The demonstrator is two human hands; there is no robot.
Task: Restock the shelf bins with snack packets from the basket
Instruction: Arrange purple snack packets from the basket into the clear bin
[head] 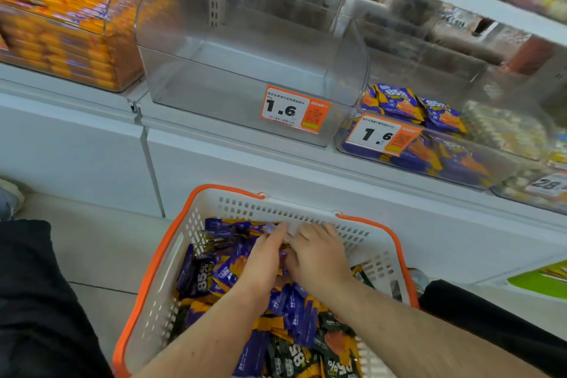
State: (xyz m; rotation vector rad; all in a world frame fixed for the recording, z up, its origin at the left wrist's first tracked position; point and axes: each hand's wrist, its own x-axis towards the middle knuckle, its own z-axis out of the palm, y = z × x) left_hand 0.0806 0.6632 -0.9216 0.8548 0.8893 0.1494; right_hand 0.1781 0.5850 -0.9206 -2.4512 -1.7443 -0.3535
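Glossy purple-and-orange snack packets (199, 278) printed "85%" fill a white perforated plastic basket (276, 209) with an orange rim. The left hand (264, 258) and right hand (319, 255) meet over the heap, fingers curled around packets between them. Above the hands sits a clear, hollow shelf bin (245, 70) — its orange price tag (294, 109) reads "1.6".

White basket (277, 209), orange rim; purple-and-orange packets (199, 278)

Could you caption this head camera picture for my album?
Both hands, left hand and right hand, gather snack packets from the basket below an empty bin.
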